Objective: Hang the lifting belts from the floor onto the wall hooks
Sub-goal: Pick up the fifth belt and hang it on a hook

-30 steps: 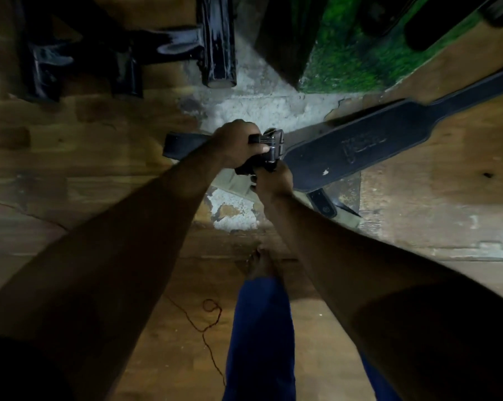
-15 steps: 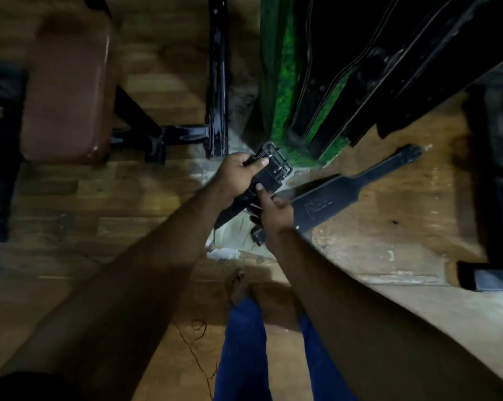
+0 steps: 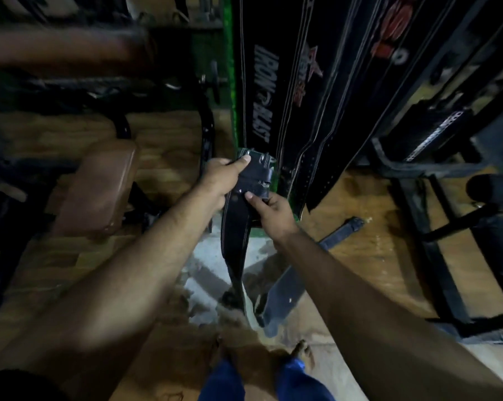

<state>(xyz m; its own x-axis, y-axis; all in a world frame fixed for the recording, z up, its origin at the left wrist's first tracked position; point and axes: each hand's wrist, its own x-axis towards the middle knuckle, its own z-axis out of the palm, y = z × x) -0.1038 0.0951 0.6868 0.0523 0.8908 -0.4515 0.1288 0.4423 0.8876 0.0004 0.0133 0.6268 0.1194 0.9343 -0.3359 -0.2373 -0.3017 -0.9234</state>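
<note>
1. Below the hanging belts, at chest height, I hold the black leather lifting belt with a metal buckle (image 3: pixel 244 204) by its buckle end, so the heavy hardware is under control and the rest can dangle.
2. My left hand (image 3: pixel 219 178) is clamped on the buckle end from the left, thumb laid across the top face; this looks like the carrying grip.
3. My right hand (image 3: pixel 273 211) pinches the same end from below and right, thumb on the leather just under the buckle; my guess is it steadies the buckle so I can aim it at a hook.
4. The strap drops between my forearms, its tail down near the pale patch of bare concrete floor (image 3: pixel 212 256) by my feet; whether the tip touches the floor, I cannot tell.
5. A second dark flat belt (image 3: pixel 299 273) lies on the floor to the right, not picked up, so the task is part done at best.
6. Black stitched belts with white and red lettering (image 3: pixel 273 91) already hang down the green wall strip (image 3: pixel 230 68) right ahead; hooks themselves are out of view above.
7. A brown padded bench (image 3: pixel 99 192) sits left, a black metal rack frame (image 3: pixel 435 256) right, leaving a narrow gap.
8. Next move, as I judge it: lift the buckle higher toward a free hook.
</note>
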